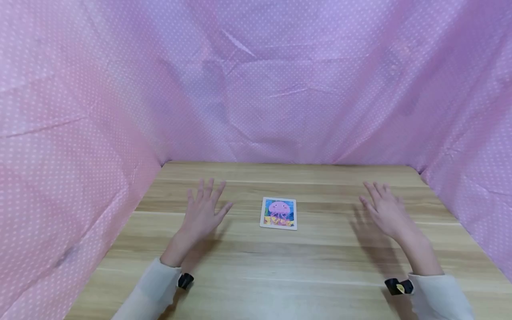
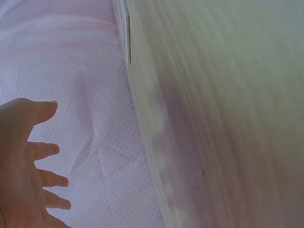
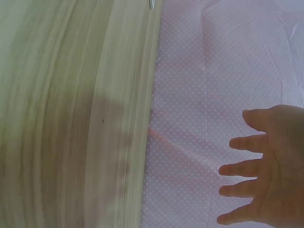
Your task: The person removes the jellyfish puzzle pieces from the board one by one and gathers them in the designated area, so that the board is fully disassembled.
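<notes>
A square picture of a pink jellyfish (image 1: 278,213) with a white border lies flat on the wooden table, between the two hands. To its left, my left hand (image 1: 203,214) is held over the wood with fingers spread and nothing in it. My right hand (image 1: 387,214) is raised on the other side, farther from the picture, its fingers also spread and holding nothing. Both hands cast shadows on the wood. In the left wrist view the picture's edge (image 2: 124,28) shows at the top, and the left hand (image 2: 23,161) has its fingers apart. The right hand (image 3: 280,166) looks the same in its own wrist view.
The wooden table (image 1: 280,275) fills the lower part of the head view. Pink dotted cloth (image 1: 272,89) hangs behind it and along both sides. A small black device (image 1: 186,281) sits at the left cuff, and another black device (image 1: 398,286) at the right cuff.
</notes>
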Motion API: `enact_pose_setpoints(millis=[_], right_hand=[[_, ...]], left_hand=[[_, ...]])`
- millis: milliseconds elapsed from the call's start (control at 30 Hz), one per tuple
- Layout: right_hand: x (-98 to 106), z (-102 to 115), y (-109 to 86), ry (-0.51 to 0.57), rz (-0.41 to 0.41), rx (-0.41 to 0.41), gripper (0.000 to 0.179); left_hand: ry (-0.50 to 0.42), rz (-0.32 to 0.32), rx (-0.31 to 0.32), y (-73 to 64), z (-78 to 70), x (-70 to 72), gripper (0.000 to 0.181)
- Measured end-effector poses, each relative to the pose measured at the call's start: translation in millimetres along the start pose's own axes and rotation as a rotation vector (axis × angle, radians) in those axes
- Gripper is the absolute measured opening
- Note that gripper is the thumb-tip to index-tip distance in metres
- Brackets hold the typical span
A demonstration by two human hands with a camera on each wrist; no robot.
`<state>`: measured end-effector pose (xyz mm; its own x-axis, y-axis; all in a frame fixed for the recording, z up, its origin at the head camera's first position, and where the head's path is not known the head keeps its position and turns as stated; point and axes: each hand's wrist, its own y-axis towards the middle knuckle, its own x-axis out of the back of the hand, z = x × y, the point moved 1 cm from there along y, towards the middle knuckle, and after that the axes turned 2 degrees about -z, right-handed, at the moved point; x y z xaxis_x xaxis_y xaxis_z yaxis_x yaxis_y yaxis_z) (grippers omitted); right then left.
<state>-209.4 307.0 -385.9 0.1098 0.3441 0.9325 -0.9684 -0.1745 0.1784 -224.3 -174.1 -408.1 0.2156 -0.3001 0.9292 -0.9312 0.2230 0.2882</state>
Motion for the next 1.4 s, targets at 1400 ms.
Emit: enact_pose_setpoints(millis=[1400], right_hand=[[-33.9,61.2,43.3,0.165,0.024,0.234,0.052]], left_hand=[[-0.188,-0.04,-0.275,27.9,-49.7,-24.2,0.044]])
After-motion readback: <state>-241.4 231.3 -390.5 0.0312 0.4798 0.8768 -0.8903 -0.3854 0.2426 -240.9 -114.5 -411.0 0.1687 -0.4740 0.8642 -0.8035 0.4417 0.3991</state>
